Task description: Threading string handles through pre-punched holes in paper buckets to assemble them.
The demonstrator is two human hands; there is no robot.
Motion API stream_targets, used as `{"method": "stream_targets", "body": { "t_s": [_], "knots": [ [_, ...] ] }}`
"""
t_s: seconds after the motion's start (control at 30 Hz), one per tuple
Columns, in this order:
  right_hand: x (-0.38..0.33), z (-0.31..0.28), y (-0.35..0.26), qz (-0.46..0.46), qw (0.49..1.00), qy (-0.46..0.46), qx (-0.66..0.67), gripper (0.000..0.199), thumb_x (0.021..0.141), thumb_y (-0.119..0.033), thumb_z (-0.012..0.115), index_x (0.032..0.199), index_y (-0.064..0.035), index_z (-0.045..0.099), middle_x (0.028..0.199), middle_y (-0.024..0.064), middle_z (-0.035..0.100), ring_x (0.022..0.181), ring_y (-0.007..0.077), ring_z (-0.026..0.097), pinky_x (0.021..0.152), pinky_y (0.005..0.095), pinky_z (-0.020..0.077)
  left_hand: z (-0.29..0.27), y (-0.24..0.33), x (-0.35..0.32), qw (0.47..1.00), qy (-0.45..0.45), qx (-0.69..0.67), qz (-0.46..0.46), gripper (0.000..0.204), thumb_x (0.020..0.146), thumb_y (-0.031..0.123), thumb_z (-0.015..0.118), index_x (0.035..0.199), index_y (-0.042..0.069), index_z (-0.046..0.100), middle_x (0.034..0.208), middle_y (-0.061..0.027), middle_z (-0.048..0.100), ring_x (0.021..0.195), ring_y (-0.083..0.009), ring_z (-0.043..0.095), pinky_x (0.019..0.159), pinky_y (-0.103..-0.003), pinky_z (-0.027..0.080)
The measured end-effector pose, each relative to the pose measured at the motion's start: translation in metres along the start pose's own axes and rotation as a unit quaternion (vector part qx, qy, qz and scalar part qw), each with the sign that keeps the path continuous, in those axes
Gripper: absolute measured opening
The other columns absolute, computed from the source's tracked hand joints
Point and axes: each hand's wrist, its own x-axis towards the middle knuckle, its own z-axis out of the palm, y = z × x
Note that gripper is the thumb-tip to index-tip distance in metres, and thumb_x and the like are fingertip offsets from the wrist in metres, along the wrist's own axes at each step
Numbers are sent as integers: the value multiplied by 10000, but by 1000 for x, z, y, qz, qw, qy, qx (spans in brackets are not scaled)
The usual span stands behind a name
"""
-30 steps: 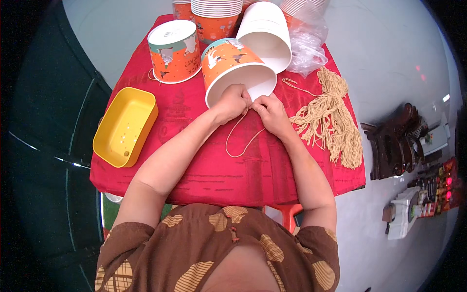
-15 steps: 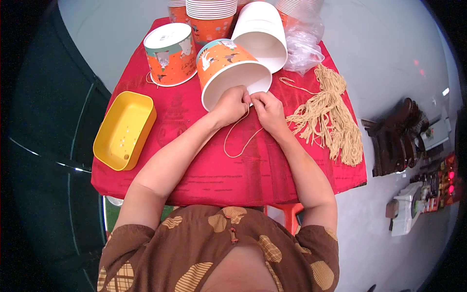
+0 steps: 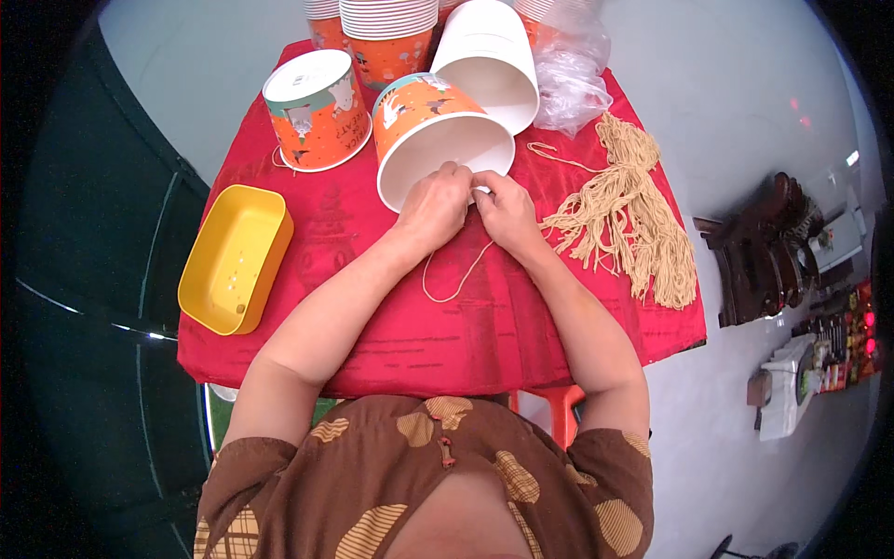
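Observation:
An orange paper bucket [image 3: 430,104] with printed figures lies tilted on its side, its white open mouth facing me. At its near rim, my left hand [image 3: 438,201] is closed, with the fingertips partly inside the mouth. Right beside it my right hand [image 3: 505,207] pinches at the same rim, thumb and forefinger together. A thin beige cord [image 3: 447,299] hangs in a loop onto the cloth below, one side running up to each hand. Its ends are hidden by my fingers.
A yellow tray [image 3: 197,279] with small bits stands left. Beyond are an upside-down orange bucket [image 3: 321,121], stacked buckets [image 3: 389,56], a white bucket [image 3: 484,47] on its side and a clear plastic bag [image 3: 570,88]. A bundle of beige cords [image 3: 643,219] lies right on the red tablecloth [image 3: 400,349].
My left hand has turned slightly, its back now covering more of the cord. The fingers of both hands stay close together at the bucket's rim. The view has shifted a little.

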Motion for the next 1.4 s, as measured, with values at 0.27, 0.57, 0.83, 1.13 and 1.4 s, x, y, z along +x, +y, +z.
{"method": "stream_targets", "body": {
  "t_s": [0.27,0.57,0.83,1.13,1.4],
  "knots": [
    [2,0,14,-23,998,-16,51,235,909,-56,515,1099,3,640,1016,207,669,974,303,654,855,385,501,-3,-3,1,998,-31,-38,-46,114,870,88,592,909,-9,546,885,-238,642,819,-429,633,696,-501,499],
    [4,-10,13,-15,994,-84,64,189,923,-100,548,1044,7,645,969,173,682,937,266,661,834,362,505,-8,-5,2,996,-46,-63,-41,116,860,111,605,919,27,552,867,-208,654,796,-418,635,687,-509,491],
    [2,-11,10,-17,996,-70,55,159,884,-139,615,921,12,646,821,140,663,774,215,631,695,351,488,-15,-15,10,978,-100,-140,-115,104,867,114,624,898,15,618,837,-195,669,772,-341,658,687,-420,503],
    [1,-16,1,-38,994,-87,56,105,784,-89,632,788,15,645,791,195,638,763,321,622,694,404,493,-13,-15,10,971,-84,-143,-173,130,808,68,557,858,-20,640,829,-217,668,778,-335,658,719,-417,501],
    [-1,-11,0,-143,987,-70,-13,77,793,-53,606,769,19,597,813,214,573,816,390,572,719,468,476,-10,-20,10,978,-27,-96,-185,146,799,72,536,809,-40,629,830,-284,648,837,-447,637,766,-500,498]
  ]
}}
